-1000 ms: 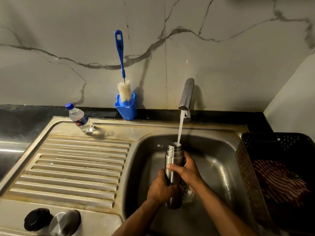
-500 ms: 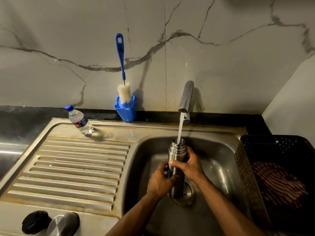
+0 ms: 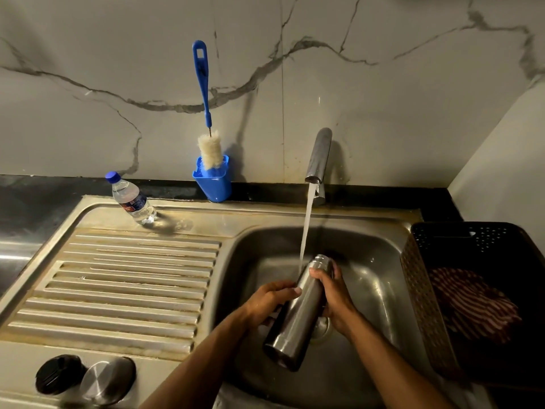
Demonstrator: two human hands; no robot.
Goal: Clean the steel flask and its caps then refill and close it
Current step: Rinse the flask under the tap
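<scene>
The steel flask is tilted over the sink basin, its open mouth pointing up and away, its base toward me. My left hand grips the flask's body from the left. My right hand grips it near the neck from the right. Water runs from the tap and strikes the flask near its shoulder. A black cap and a steel cap lie side by side on the sink's front left corner.
A blue bottle brush stands in a blue holder against the marble wall. A small plastic water bottle stands behind the ribbed drainboard. A dark perforated basket holding a striped cloth sits to the right.
The flask went from upright under the stream to tilted, its mouth leaning away and right. Water that fell into its mouth now hits its side. Both hands kept their hold.
</scene>
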